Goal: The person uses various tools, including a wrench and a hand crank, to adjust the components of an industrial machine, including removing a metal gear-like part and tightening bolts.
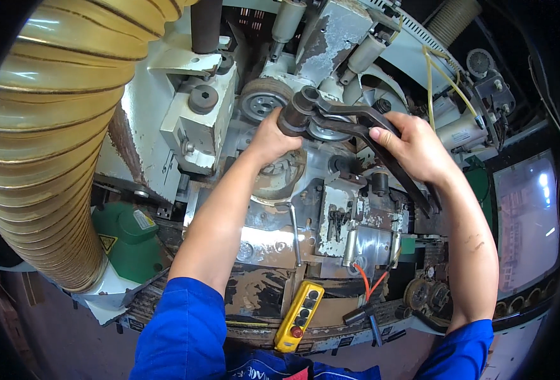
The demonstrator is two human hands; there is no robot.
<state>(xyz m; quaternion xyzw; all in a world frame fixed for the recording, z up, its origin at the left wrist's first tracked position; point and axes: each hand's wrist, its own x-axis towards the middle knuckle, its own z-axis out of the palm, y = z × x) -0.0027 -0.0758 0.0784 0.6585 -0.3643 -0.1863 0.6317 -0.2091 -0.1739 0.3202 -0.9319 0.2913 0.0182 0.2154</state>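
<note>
Two hands grip dark wrenches (362, 130): left hand (270, 136) at their heads, right hand (416, 149) clasping the handles.

Bare brown workshop floor (58, 342) at lower left, ribbed yellow extraction duct (45, 126) overhead, bright window (527, 221) glowing at right, dark surroundings

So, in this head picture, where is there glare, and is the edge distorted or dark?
Head view: strong glare on the pale glossy screen panel at right and on the ribbed yellow flexible duct; straight edges bend toward the rim; corners fall black; both hands and the dark metal wrenches look sharp.
</note>
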